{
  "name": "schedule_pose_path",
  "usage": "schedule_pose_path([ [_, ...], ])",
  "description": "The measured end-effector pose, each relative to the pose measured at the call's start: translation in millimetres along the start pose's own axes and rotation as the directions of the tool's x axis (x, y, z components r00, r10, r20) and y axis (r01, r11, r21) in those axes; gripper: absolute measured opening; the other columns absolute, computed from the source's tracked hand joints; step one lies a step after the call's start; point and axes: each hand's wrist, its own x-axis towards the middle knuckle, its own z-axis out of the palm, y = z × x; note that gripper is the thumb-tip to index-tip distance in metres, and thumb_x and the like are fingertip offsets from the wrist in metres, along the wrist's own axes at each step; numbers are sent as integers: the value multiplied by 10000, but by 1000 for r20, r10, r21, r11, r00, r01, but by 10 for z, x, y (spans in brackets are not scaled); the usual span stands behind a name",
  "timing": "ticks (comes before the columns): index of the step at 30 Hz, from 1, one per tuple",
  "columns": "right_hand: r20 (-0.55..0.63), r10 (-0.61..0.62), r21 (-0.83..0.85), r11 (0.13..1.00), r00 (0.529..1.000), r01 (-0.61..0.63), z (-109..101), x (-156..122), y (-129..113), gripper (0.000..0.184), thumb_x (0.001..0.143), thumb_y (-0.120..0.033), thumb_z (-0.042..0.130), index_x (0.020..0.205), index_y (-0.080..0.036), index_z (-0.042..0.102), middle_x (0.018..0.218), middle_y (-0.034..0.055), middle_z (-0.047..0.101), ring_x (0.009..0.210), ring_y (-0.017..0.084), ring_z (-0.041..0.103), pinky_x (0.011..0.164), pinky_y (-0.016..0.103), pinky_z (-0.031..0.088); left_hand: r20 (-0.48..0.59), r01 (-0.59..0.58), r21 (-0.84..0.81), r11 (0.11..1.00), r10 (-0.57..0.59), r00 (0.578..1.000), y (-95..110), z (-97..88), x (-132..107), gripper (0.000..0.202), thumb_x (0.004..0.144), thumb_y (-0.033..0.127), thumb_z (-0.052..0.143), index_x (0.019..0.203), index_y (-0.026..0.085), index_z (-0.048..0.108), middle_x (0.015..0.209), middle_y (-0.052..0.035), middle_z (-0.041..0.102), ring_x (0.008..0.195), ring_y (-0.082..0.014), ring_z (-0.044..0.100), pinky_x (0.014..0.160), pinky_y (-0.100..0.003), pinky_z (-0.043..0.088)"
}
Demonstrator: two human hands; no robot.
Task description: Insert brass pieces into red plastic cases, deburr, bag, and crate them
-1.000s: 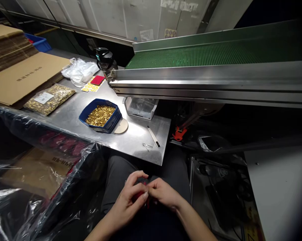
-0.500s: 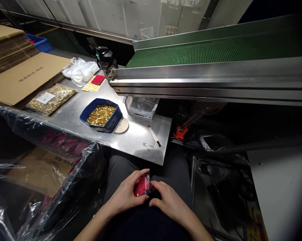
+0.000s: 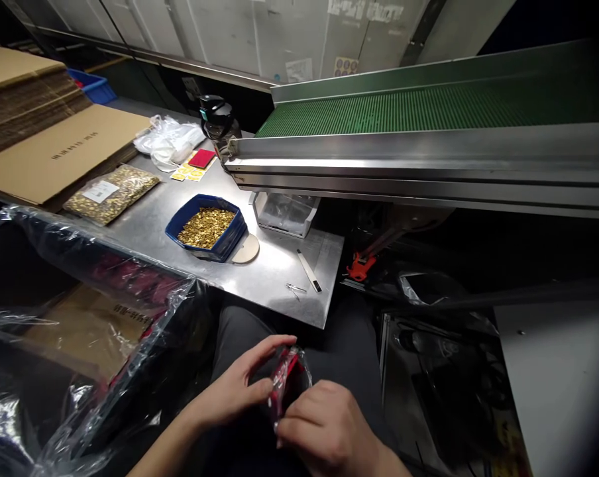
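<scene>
Head view: we see a red packet in clear film, standing tilted between the two hands above the lap, just off the near edge of the bench; the left hand has its forefinger reaching out by the packet's top and its thumb tip against the packet's left side, that grip spread wide; whether it pinches the packet we cannot tell; the right hand has its fingers curled, that grip pinching the packet's lower right part, though the fingertips are mostly hidden from us.

On the bench we find a blue tray of gold pieces; a pale disc lies just beside its right end; nearer the bench's corner lie a slim pale tool and a small metal piece, near each other but apart; behind them sits a grey bin, close under the edge of the green conveyor; farther back and left we see a labelled bag of gold pieces, beside cardboard, and a red square on yellow stickers, near white bags; at our left stands a film-lined crate, with reddish things inside.
</scene>
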Motion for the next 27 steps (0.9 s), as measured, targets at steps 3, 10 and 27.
schedule_pose_path([
  [3,63,-167,-188,966,984,176,144,58,-29,149,974,-191,556,840,-202,621,654,-48,606,575,133,500,528,320,297,-242,60,267,962,6,970,166,145,3,601,845,345,762,1386,319,500,1373,-46,588,1289,-258,541,1121,-399,424],
  [10,129,-227,-245,936,965,253,111,176,-114,143,941,-139,557,834,-177,646,626,-33,581,569,142,486,516,325,326,-299,114,595,795,87,950,496,255,42,231,1014,297,509,854,234,664,880,-19,622,789,-173,608,724,-305,479],
  [27,46,32,219,975,998,-41,-487,515,-49,189,1014,-245,538,972,-178,710,958,88,751,857,164,715,716,265,555,-328,-246,143,959,281,902,788,379,-217,244,962,442,627,845,266,750,1117,-54,542,1088,-220,581,985,-343,494],
])
